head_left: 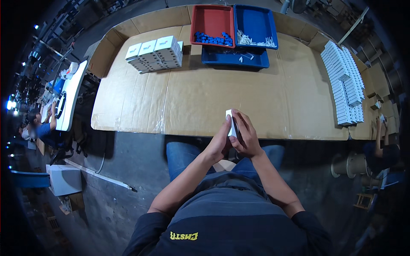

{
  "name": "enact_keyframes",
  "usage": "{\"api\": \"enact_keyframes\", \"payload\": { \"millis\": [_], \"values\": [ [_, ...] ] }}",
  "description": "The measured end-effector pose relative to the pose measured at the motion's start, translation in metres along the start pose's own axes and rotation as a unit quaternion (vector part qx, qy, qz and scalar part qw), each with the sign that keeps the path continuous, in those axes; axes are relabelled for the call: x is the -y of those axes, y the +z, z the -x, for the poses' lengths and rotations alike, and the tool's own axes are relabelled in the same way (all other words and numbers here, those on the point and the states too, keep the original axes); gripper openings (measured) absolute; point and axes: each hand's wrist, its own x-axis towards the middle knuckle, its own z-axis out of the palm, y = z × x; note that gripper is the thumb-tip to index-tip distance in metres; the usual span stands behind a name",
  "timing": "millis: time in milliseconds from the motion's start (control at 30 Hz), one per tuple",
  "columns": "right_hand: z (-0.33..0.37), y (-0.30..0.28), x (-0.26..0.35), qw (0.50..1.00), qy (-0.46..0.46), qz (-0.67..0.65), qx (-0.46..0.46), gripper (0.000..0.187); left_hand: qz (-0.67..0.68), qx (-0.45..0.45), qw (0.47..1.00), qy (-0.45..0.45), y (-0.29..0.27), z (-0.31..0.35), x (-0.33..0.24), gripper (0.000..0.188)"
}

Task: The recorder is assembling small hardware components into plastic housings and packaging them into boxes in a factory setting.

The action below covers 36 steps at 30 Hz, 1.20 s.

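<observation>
Clasping: left grip and right grip, both closed on the white box!
White box: sandwiched between them, far end showing, right by the desk's near edge.

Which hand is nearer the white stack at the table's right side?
Right: the right hand is left of the white stack; the left hand is farther left, across the white box both hold.

We record a tan table. Far edge: red tray, blue pieces; blue tray, white pieces. Towards far left corner: boxes, white with dark marks. Right edge: stacked blocks, white, dark-patterned. Near edge: slim item, white.
</observation>
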Motion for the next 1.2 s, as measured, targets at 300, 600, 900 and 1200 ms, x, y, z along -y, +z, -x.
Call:
{"api": "enact_keyframes", "payload": {
  "millis": [300, 600, 900, 1200],
  "values": [
    [-0.01, 0.015, -0.009, 0.999, -0.046, -0.006, -0.017, 0.067, 0.058, -0.054, 0.997, 0.021, -0.014, -0.021, 0.008, 0.056],
    [-0.023, 0.034, -0.03, 0.999, -0.047, -0.011, 0.011, 0.063, 0.086, -0.136, 0.987, 0.008, -0.019, -0.032, -0.003, 0.054],
    [-0.047, 0.044, -0.033, 0.994, 0.034, -0.101, 0.028, 0.067, 0.109, -0.103, 0.988, 0.025, -0.049, -0.055, -0.005, 0.053],
    [-0.053, 0.035, -0.015, 0.964, 0.198, -0.168, 0.055, 0.059, -0.056, -0.05, 0.97, 0.233, -0.064, -0.05, -0.022, 0.066]
  ]
}}
